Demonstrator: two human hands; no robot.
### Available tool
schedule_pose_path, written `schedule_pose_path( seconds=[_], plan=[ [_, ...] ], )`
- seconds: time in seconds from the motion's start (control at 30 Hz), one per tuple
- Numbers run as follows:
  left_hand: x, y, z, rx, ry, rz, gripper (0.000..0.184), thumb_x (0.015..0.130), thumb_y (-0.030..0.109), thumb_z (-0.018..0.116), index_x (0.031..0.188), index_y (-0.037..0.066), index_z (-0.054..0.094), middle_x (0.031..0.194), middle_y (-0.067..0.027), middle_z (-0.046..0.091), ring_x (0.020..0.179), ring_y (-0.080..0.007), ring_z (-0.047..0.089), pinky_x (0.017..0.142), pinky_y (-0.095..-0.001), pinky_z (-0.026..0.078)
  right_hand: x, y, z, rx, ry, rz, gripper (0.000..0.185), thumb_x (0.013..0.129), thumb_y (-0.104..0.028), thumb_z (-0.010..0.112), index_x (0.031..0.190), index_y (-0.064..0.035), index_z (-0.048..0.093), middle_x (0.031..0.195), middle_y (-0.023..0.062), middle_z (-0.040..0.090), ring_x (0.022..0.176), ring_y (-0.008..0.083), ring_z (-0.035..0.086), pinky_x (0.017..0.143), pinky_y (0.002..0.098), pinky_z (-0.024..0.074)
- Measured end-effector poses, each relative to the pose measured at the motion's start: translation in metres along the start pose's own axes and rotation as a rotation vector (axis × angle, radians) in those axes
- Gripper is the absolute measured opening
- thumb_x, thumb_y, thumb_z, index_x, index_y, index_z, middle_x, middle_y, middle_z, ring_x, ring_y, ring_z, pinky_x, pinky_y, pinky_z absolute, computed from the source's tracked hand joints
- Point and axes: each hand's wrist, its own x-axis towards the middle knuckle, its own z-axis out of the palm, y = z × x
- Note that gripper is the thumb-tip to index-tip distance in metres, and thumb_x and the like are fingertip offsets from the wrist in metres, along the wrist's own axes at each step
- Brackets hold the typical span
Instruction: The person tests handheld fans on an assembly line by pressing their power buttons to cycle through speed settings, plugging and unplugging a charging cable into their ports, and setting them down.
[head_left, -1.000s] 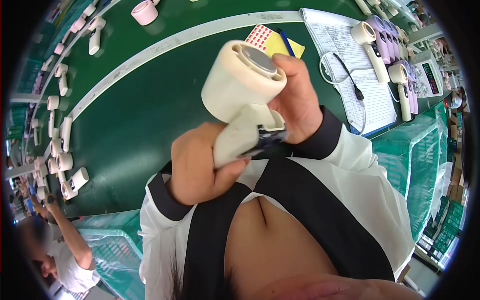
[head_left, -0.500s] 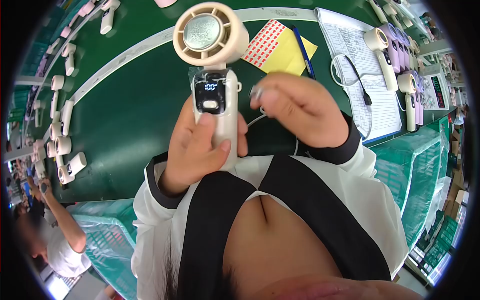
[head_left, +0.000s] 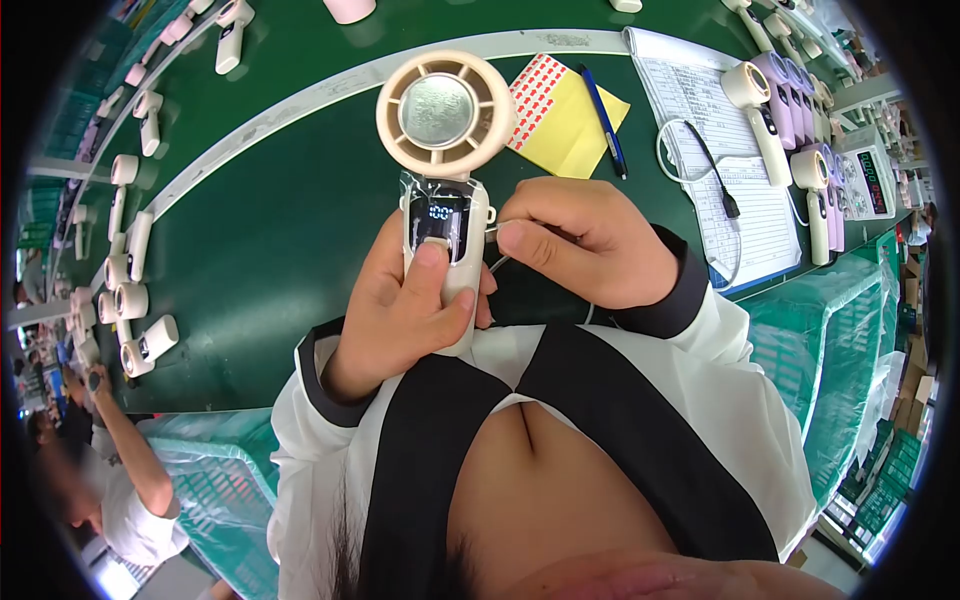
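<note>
A cream handheld fan [head_left: 470, 275] is upright in my left hand [head_left: 395, 310], its round head away from me and its lit display reading 100. My left thumb lies on the button just below the digits. Clear film covers the display. At the right side of the fan's handle, my right hand [head_left: 590, 240] pinches the end of a white cable [head_left: 500, 263], its tip against the handle near a small loop. Whether the plug is inside the handle cannot be made out. Behind my right hand lie a yellow sheet [head_left: 570, 140] with red arrow stickers [head_left: 538, 90] and a blue pen [head_left: 605, 120].
Written sheets [head_left: 735, 195] on a clipboard lie at the right, with a black-ended cable [head_left: 712, 165] on them. Beyond stand purple and cream fans [head_left: 765, 140] and a meter [head_left: 868, 182]. More fans [head_left: 130, 300] line the left. A co-worker's arm [head_left: 130, 440] shows lower left.
The fan has turned from tilted to upright, its display now facing me. My right hand has left the fan's head, picked up the cable end and brought it to the handle's side.
</note>
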Motion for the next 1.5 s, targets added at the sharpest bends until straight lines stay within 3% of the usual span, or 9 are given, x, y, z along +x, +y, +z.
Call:
schedule_pose_path(
  seconds=[0.17, 0.33, 0.63, 0.93, 1.07, 1.13, 1.2, 1.33, 1.5],
  plan=[
    [0.001, 0.001, 0.005, 0.003, 0.035, -0.051, 0.033, 0.084, 0.002, 0.041, 0.117, 0.000, 0.035, 0.079, -0.0135, 0.055, 0.058, -0.0158, 0.052, 0.053, -0.0234, 0.044, 0.000, 0.000, 0.001, -0.007, -0.022, -0.059, 0.013, 0.088, -0.009, 0.051, 0.078, -0.0016, 0.053, 0.070, 0.0035, 0.052, 0.060, 0.0148, 0.043, 0.057, 0.0238, 0.0354],
    [0.003, -0.003, 0.010, 0.054, 0.138, 0.010, 0.032, 0.083, 0.001, 0.039, 0.115, 0.000, 0.036, 0.078, -0.0132, 0.054, 0.059, -0.0154, 0.052, 0.053, -0.0231, 0.044, 0.002, 0.003, 0.014, 0.002, 0.088, 0.105, 0.014, 0.088, -0.011, 0.050, 0.078, -0.0019, 0.053, 0.068, 0.0035, 0.053, 0.059, 0.0146, 0.043, 0.057, 0.0242, 0.0362],
    [0.006, 0.007, 0.001, -0.007, 0.092, -0.266, 0.028, 0.081, 0.001, 0.041, 0.109, -0.001, 0.037, 0.075, -0.0137, 0.054, 0.056, -0.0175, 0.052, 0.051, -0.0248, 0.045, 0.004, 0.003, 0.011, 0.005, -0.066, 0.217, 0.015, 0.089, -0.012, 0.048, 0.078, -0.0036, 0.054, 0.068, 0.0017, 0.054, 0.059, 0.0126, 0.044, 0.058, 0.0229, 0.0374],
    [0.041, 0.007, 0.004, -0.127, -0.052, -0.106, 0.031, 0.078, 0.004, 0.049, 0.107, 0.000, 0.038, 0.076, -0.0154, 0.055, 0.055, -0.0212, 0.054, 0.050, -0.0274, 0.045, -0.003, -0.006, -0.015, 0.104, 0.102, 0.337, 0.014, 0.089, -0.013, 0.050, 0.082, -0.0038, 0.057, 0.070, -0.0006, 0.054, 0.062, 0.0086, 0.044, 0.060, 0.0199, 0.0370],
    [0.103, 0.019, -0.008, -0.188, -0.178, 0.033, 0.031, 0.077, 0.009, 0.051, 0.105, 0.000, 0.039, 0.079, -0.0160, 0.056, 0.059, -0.0228, 0.056, 0.053, -0.0278, 0.046, -0.013, 0.010, -0.028, 0.130, 0.297, 0.354, 0.014, 0.089, -0.014, 0.050, 0.084, -0.0033, 0.059, 0.072, -0.0011, 0.055, 0.062, 0.0074, 0.044, 0.060, 0.0189, 0.0369],
    [0.150, 0.015, -0.009, -0.149, -0.077, 0.099, 0.032, 0.082, 0.014, 0.047, 0.109, -0.004, 0.043, 0.083, -0.0177, 0.056, 0.062, -0.0233, 0.056, 0.054, -0.0280, 0.045, -0.020, 0.025, -0.035, 0.175, 0.460, 0.364, 0.015, 0.089, -0.014, 0.050, 0.086, -0.0029, 0.059, 0.073, -0.0014, 0.055, 0.062, 0.0069, 0.045, 0.059, 0.0184, 0.0368],
    [0.199, 0.010, -0.001, -0.049, -0.102, 0.148, 0.033, 0.082, 0.012, 0.046, 0.110, -0.005, 0.045, 0.086, -0.0179, 0.056, 0.068, -0.0237, 0.056, 0.060, -0.0272, 0.045, -0.021, 0.018, -0.032, 0.031, 0.443, 0.297, 0.014, 0.088, -0.014, 0.051, 0.087, -0.0024, 0.059, 0.074, -0.0011, 0.055, 0.061, 0.0070, 0.044, 0.057, 0.0189, 0.0369],
    [0.295, 0.001, 0.034, 0.244, 0.020, 0.262, 0.031, 0.079, 0.009, 0.048, 0.107, -0.005, 0.048, 0.090, -0.0175, 0.056, 0.075, -0.0240, 0.055, 0.065, -0.0282, 0.046, -0.021, 0.027, -0.015, -0.336, 0.289, 0.084, 0.010, 0.085, -0.012, 0.052, 0.080, -0.0034, 0.055, 0.071, 0.0065, 0.055, 0.057, 0.0210, 0.048, 0.056, 0.0275, 0.0407],
    [0.396, -0.037, 0.054, 0.362, 0.186, 0.079, 0.029, 0.076, 0.009, 0.052, 0.102, -0.004, 0.052, 0.094, -0.0179, 0.057, 0.085, -0.0235, 0.054, 0.071, -0.0286, 0.045, -0.021, 0.035, -0.012, -0.362, 0.268, 0.026, 0.008, 0.083, -0.011, 0.054, 0.079, -0.0043, 0.055, 0.072, 0.0078, 0.055, 0.059, 0.0245, 0.050, 0.057, 0.0302, 0.0413]
  ],
)
